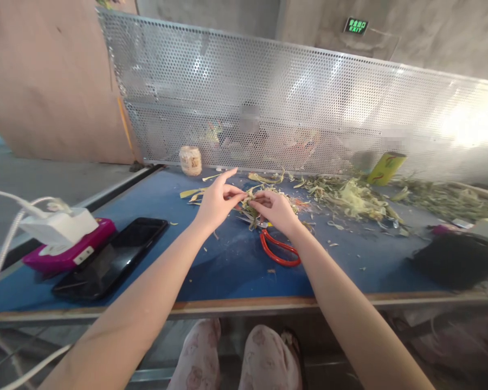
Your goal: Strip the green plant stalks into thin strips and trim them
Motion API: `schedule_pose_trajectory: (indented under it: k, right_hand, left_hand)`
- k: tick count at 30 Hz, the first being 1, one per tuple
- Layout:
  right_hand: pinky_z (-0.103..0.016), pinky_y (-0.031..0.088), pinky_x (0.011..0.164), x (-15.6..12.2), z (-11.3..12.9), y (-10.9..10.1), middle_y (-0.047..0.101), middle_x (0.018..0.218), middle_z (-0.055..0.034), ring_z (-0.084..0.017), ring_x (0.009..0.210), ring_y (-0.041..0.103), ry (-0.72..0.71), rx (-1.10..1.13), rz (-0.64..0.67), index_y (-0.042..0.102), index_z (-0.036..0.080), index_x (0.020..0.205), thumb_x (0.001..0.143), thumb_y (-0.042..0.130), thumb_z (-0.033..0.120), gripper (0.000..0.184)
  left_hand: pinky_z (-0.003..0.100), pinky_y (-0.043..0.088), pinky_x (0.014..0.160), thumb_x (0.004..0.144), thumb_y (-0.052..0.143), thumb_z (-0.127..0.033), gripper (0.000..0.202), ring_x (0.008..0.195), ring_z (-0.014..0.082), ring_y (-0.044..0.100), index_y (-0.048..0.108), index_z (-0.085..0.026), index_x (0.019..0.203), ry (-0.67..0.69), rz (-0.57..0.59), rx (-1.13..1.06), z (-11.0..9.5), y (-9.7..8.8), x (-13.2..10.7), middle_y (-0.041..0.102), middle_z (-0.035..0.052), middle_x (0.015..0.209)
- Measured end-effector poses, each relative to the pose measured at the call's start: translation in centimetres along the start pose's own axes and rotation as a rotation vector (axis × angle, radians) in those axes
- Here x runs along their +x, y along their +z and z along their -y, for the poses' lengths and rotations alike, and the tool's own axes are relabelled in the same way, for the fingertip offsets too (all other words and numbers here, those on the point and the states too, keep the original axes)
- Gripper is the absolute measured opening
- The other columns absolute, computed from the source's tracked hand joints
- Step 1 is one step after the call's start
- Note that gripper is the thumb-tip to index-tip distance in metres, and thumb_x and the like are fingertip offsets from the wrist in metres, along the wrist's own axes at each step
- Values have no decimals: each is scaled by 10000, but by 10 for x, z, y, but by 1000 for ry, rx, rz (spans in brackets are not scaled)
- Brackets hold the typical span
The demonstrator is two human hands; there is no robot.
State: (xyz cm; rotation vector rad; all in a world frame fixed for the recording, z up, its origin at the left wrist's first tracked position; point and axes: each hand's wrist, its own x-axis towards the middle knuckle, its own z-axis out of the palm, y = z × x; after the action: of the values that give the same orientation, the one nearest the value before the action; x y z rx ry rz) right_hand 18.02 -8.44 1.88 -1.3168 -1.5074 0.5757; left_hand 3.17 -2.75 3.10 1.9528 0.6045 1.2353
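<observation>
Here we are, both your hands up front at the middle of the counter (228, 276), and the wisp of dried plant (249, 195) is right there between them, at the centre of the dial. Your left hand (223, 200) has its grip pinched on it, thumb against finger; your right hand (274, 208) meets it from three o'clock, fingertips closed on the same bit, though the finer detail blurs.

Look under you: red-handled scissors (282, 262), loops out at five o'clock, blades running in beneath your right fingers among the scraps, partly covered. That's the nearest clutter. At three o'clock a tangled heap of dried plant (355, 197) spreads along the counter, with a yellow-green box (386, 168) tilted behind it, between two and three. A dark bundle (457, 257) sits between three and four, well apart.

Over to eight o'clock: a black smartphone (114, 260), just beside a magenta power strip (59, 262) with a white charger (61, 227) on top and white cables trailing off the counter's edge. A pale jar (191, 161) stands at ten. Straight ahead at twelve, a perforated metal screen (228, 81) walls off the far side, and a green exit sign (355, 25) glows at one.
</observation>
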Motion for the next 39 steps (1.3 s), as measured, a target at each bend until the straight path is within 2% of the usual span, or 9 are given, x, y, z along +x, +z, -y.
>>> schedule_pose_trajectory:
  k: [7, 10, 13, 18, 22, 25, 31, 34, 39]
  right_hand:
    - [-210, 361, 547, 0, -5, -4, 538, 554, 31, -85, 526, 457, -141, -329, -8, 597, 169, 650, 761, 480, 312, 216]
    - [-206, 366, 576, 0, -6, -4, 586, 617, 19, -91, 563, 483, -149, -443, -27, 619, 173, 732, 759, 463, 248, 176]
    - [-209, 371, 608, -2, -5, -5, 629, 730, -3, -107, 640, 530, -139, -606, 30, 617, 189, 822, 759, 440, 202, 188]
    - [-220, 359, 578, -6, 6, -3, 638, 821, -30, -153, 751, 572, -138, -1025, 64, 595, 212, 791, 805, 379, 241, 219]
    - [-227, 381, 593, -9, 13, -1, 643, 840, -45, -170, 778, 594, -76, -1210, 63, 559, 208, 861, 825, 359, 251, 207]
    - [-248, 404, 616, -9, 14, -1, 651, 827, -69, -185, 777, 610, -56, -1283, 151, 523, 205, 967, 857, 315, 248, 240]
    - [-250, 429, 623, -9, 14, -4, 654, 829, -84, -191, 819, 617, -62, -1323, 254, 477, 213, 1066, 835, 331, 114, 291]
    - [-245, 439, 632, -8, 15, -3, 650, 834, -94, -196, 848, 613, -64, -1343, 246, 493, 213, 1066, 828, 346, 107, 299]
    - [-258, 453, 639, -5, 13, 2, 647, 847, -127, -212, 843, 618, -72, -1341, 199, 506, 161, 1066, 824, 340, 103, 300]
  left_hand:
    - [254, 529, 541, 687, 607, -140, 505, 626, 143, 612, 446, -150, 1165, -90, -15, -63, 0, 0, 1, 650, 47, 729]
    - [270, 541, 549, 694, 603, -138, 475, 637, 148, 614, 447, -144, 1142, -105, -11, -124, 4, 1, 2, 641, 46, 721]
    - [282, 549, 568, 695, 601, -130, 462, 649, 147, 612, 445, -133, 1129, -113, -13, -141, 5, 1, 2, 631, 41, 709]
    - [279, 541, 553, 691, 600, -131, 494, 624, 140, 594, 427, -124, 1154, -125, 35, -119, 4, 3, 1, 605, 25, 665]
    - [252, 501, 527, 707, 585, -154, 485, 556, 110, 564, 421, -136, 1163, -104, 36, -51, 5, 3, 1, 595, 9, 668]
    - [235, 454, 511, 709, 584, -162, 494, 491, 85, 527, 415, -139, 1172, -96, 38, 21, 5, 2, 1, 583, -9, 647]
    - [242, 433, 538, 705, 578, -143, 539, 493, 84, 523, 374, -116, 1203, -151, 11, -70, 6, 4, 2, 580, -16, 615]
    - [234, 412, 513, 694, 582, -125, 537, 481, 82, 508, 375, -102, 1189, -173, 17, -113, 5, 6, 1, 565, -28, 579]
    - [246, 444, 556, 688, 581, -115, 465, 515, 93, 539, 405, -92, 1118, -151, 104, -213, 2, 8, -1, 546, -42, 552]
